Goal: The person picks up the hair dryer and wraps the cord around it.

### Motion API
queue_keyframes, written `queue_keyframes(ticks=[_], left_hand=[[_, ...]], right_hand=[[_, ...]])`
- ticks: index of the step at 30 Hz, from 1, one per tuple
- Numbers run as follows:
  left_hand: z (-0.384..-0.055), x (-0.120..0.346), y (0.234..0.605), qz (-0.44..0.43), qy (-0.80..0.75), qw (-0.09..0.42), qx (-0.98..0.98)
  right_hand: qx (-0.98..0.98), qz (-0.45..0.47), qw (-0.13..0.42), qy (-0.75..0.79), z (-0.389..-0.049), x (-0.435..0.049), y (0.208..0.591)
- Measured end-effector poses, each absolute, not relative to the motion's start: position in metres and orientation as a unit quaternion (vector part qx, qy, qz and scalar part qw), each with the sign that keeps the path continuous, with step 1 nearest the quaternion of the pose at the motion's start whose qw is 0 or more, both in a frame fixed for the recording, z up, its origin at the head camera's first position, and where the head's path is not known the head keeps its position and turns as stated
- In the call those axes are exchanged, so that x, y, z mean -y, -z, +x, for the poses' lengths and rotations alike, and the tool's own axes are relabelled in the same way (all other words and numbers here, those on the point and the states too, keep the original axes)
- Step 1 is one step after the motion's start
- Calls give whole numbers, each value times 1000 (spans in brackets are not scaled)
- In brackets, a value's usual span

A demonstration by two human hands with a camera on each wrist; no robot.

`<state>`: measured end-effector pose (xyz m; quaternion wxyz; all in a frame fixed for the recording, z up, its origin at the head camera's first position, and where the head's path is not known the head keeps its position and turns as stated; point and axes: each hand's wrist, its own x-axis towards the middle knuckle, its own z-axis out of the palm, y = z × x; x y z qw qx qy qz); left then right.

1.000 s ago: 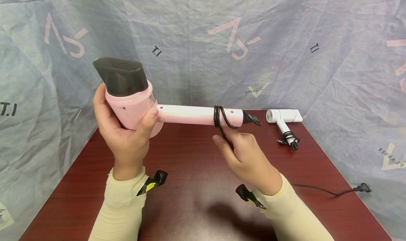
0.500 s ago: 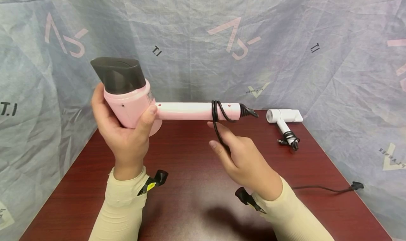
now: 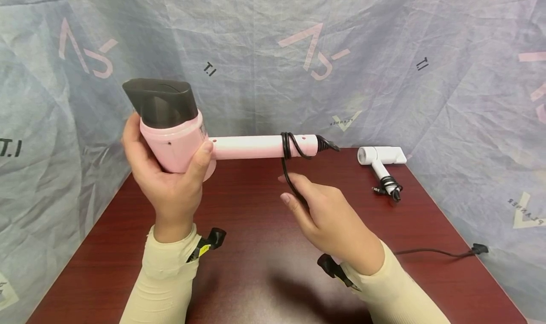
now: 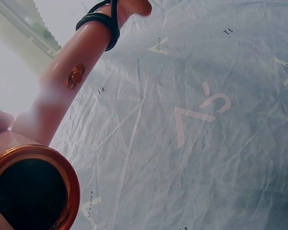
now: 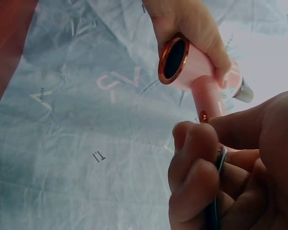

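A pink hair dryer (image 3: 172, 146) with a black nozzle (image 3: 164, 103) is held up above the table, its handle (image 3: 251, 147) pointing right. My left hand (image 3: 170, 189) grips its barrel, thumb at the base of the handle. Black power cord (image 3: 286, 145) is looped round the handle's end, with a length running down into my right hand (image 3: 334, 217). In the right wrist view, the fingers (image 5: 197, 184) of that hand curl round the cord. The left wrist view shows the dryer's copper-rimmed rear (image 4: 33, 191) and a copper-coloured switch (image 4: 76, 76) on the handle.
A white hair dryer (image 3: 381, 155) lies at the table's back right, cord wrapped round its handle. A plug (image 3: 479, 249) on a dark cord lies near the right edge of the dark red table (image 3: 239, 253). Printed grey cloth (image 3: 256, 54) hangs behind and at the sides.
My right hand has drawn the cord slightly left and down, away from the handle. The handle end has risen and shifted a little left. The plug on the table has slid slightly left.
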<state>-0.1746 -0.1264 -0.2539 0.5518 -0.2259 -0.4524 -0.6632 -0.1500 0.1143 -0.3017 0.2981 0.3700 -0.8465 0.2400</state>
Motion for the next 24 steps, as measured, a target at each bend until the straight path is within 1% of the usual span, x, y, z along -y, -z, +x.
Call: queue_keyframes(ticks=[7, 16, 24], left_hand=[[-175, 129, 254, -216, 648, 559, 470], [-178, 131, 254, -207, 635, 572, 476], [-179, 134, 254, -192, 609, 587, 497]], right_hand=[[848, 371, 281, -253, -146, -114, 298], [847, 370, 295, -242, -142, -114, 297], [857, 368, 278, -230, -140, -115, 297]])
